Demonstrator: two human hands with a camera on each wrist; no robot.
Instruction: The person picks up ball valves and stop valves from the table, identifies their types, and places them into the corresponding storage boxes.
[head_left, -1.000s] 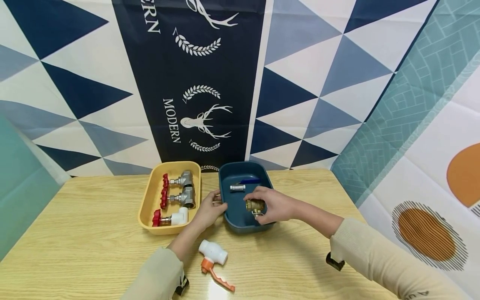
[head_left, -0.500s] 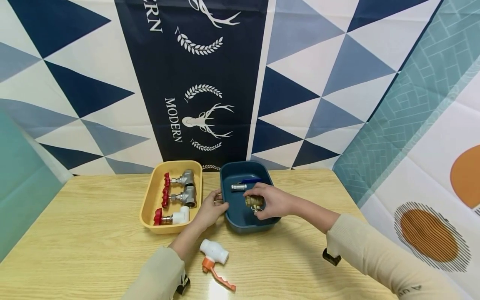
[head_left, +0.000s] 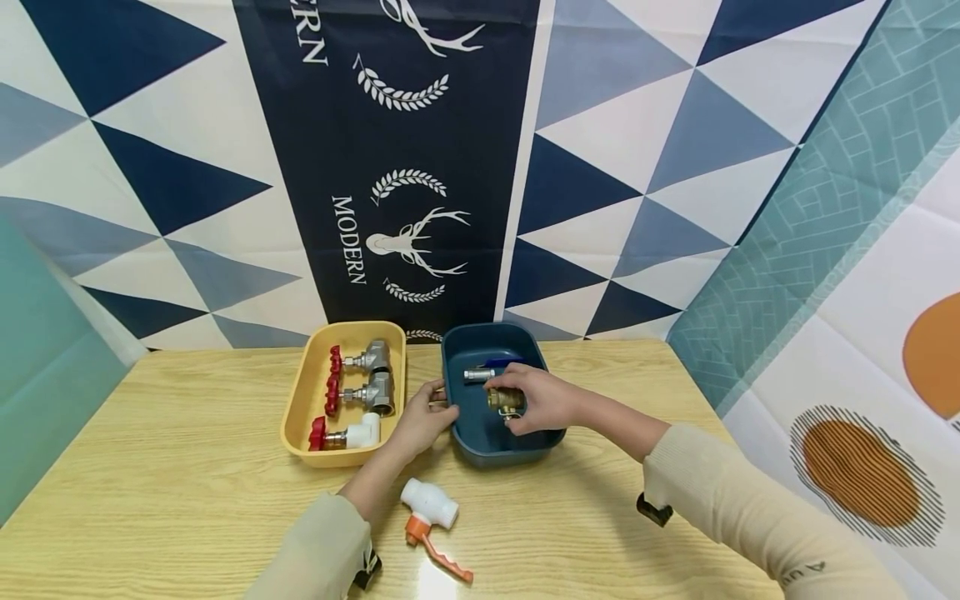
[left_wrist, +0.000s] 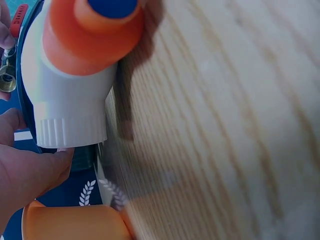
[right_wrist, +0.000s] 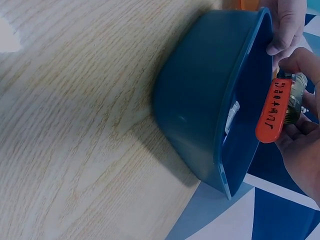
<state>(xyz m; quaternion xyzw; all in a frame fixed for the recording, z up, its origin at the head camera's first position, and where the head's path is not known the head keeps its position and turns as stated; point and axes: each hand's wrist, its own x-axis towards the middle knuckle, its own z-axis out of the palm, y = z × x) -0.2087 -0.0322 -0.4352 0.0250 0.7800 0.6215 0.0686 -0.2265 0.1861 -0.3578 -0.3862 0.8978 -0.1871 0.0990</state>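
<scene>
My right hand pinches a brass ball valve over the blue bin. In the right wrist view the valve's red lever handle with dark lettering faces the camera. My left hand holds the bin's left rim, its thumb lapping over the edge. Inside the bin, toward the back, lies a small silver ball valve with a blue handle. On the table in front of the bin lies a white plastic ball valve with an orange lever, large and close in the left wrist view.
A yellow bin stands left of the blue one. It holds two grey metal valves and a white elbow valve, all with red handwheels. Behind the wooden table rises a patterned cloth backdrop.
The right hand has shifted slightly left with the brass valve, still above the blue bin. The left hand stays at the rim. The head view has drifted a little.
</scene>
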